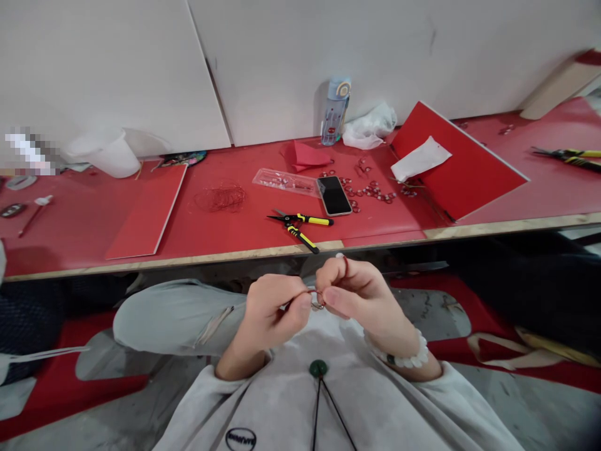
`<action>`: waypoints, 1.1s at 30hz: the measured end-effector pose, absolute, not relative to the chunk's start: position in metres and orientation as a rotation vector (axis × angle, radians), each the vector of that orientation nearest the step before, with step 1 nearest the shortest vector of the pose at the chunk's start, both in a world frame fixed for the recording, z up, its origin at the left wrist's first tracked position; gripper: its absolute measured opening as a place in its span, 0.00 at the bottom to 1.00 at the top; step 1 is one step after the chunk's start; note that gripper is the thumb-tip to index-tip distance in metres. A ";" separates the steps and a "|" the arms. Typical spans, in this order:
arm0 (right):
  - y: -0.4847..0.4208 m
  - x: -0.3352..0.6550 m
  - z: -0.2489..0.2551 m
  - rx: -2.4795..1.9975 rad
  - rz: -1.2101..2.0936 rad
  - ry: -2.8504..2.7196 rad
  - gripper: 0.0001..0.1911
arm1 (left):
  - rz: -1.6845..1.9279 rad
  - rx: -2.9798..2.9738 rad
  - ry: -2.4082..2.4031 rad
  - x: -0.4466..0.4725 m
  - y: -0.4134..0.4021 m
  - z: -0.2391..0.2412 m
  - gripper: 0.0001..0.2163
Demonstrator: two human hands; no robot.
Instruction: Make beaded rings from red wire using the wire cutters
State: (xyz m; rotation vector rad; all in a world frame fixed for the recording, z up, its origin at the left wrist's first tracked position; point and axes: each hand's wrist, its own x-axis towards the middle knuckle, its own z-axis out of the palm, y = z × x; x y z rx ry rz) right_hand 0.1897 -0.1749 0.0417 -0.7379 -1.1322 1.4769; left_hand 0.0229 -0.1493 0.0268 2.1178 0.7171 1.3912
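Above my lap, my left hand [273,307] and my right hand [359,289] meet with fingertips pinched. A thin red cord or wire [315,292] stretches between them, with a small shiny loop below it. Fingers hide most of this piece, so its full shape cannot be made out. Around a finger of my right hand is a red ring [346,266] with a pale bead. On the table in front of my hands lie yellow-and-black pliers [297,227], jaws apart. A loose coil of red wire [220,197] is farther left.
Beyond the pliers are a phone [335,195], a clear plastic tray [285,181] and several small red rings [375,191]. A water bottle [335,113] stands near the wall. Red boards [149,213] lie left and lean right. The table's front edge [248,255] is just beyond my hands.
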 end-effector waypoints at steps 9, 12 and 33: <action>-0.170 0.186 0.028 -0.737 1.083 -1.355 0.09 | 1.394 1.974 0.860 0.024 -0.151 0.023 0.16; -0.168 0.186 0.027 -0.713 0.868 -1.406 0.03 | 1.356 1.966 0.841 0.024 -0.150 0.024 0.16; -0.147 0.196 0.050 -1.015 0.773 -1.516 0.26 | 0.962 1.991 0.755 0.037 -0.142 0.033 0.10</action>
